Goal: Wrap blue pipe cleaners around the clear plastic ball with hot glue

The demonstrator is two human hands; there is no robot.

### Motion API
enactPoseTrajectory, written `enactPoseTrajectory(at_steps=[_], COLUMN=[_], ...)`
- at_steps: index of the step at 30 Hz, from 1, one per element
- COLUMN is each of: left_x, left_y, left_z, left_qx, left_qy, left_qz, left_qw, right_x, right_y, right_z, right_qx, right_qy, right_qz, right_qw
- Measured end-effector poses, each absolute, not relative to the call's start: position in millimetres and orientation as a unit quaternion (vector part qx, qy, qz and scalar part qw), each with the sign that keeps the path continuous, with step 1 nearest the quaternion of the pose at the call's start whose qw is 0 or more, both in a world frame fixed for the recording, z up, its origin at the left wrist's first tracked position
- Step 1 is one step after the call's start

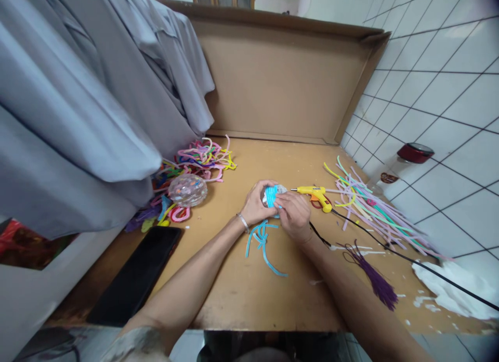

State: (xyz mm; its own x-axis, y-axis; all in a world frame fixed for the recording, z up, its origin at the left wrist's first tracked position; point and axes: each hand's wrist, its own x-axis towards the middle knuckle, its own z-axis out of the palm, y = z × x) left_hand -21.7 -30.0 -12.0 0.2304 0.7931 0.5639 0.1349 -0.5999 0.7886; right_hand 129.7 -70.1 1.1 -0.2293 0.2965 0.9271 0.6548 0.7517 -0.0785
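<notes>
Both my hands meet over the middle of the wooden table (234, 294). My left hand (256, 203) and my right hand (293, 214) are closed around a small ball (272, 195) wrapped in light blue pipe cleaner. Loose ends of blue pipe cleaner (262, 242) trail down from it onto the table. A thin bracelet sits on my left wrist. A yellow glue gun (316, 196) lies just right of my hands, its black cord running off to the right.
A heap of coloured pipe cleaners (197, 159) and a clear glittery ball (187, 190) lie at the left. Straight pipe cleaners (370, 208) fan out at the right. A black phone (136, 276), a purple tassel (374, 279), white foam (452, 289), a red-lidded jar (405, 162), grey cloth (78, 107).
</notes>
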Motion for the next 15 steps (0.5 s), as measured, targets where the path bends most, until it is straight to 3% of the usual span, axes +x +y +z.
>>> enactPoseTrajectory(at_steps=[15], left_x=[-23.0], left_y=[-30.1], left_z=[-11.6], left_qx=[0.73], left_qy=[0.287], left_qz=[0.54], left_qw=[0.306], right_x=[131.5], right_y=[-68.6], right_z=[1.1], right_qx=[-0.289], right_qy=[-0.769], right_qz=[-0.181], right_qw=[0.54])
